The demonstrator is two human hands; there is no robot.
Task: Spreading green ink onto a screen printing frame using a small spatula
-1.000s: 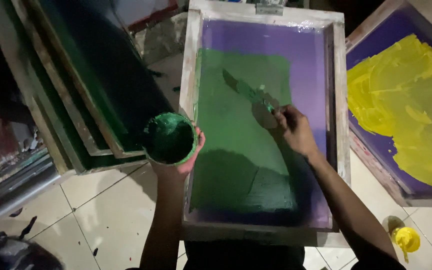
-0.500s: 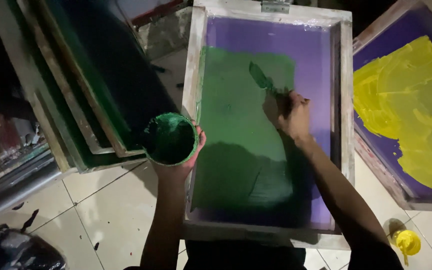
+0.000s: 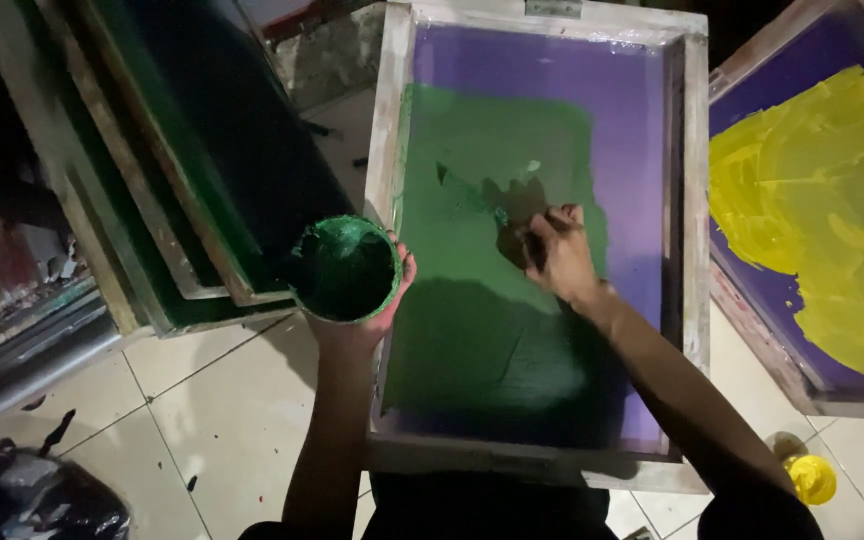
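A wooden printing frame [image 3: 389,130] with a purple screen [image 3: 632,120] lies on the floor in front of me, most of its left part coated in green paint [image 3: 482,330]. My left hand [image 3: 377,310] holds a round cup of green paint [image 3: 344,268] just left of the frame. My right hand [image 3: 557,255] grips a small green-smeared spreader [image 3: 477,195], pressed on the painted area near the middle of the screen.
A second frame with a purple screen smeared yellow [image 3: 812,220] lies at the right. Several dark green frames [image 3: 182,160] lean stacked at the left. A small yellow cup [image 3: 812,478] stands on the white floor tiles [image 3: 212,400]. A dark bag [image 3: 32,495] sits bottom left.
My right hand has drawn the spreader from the screen's upper middle down and left across the green coat. The left hand keeps the cup still.
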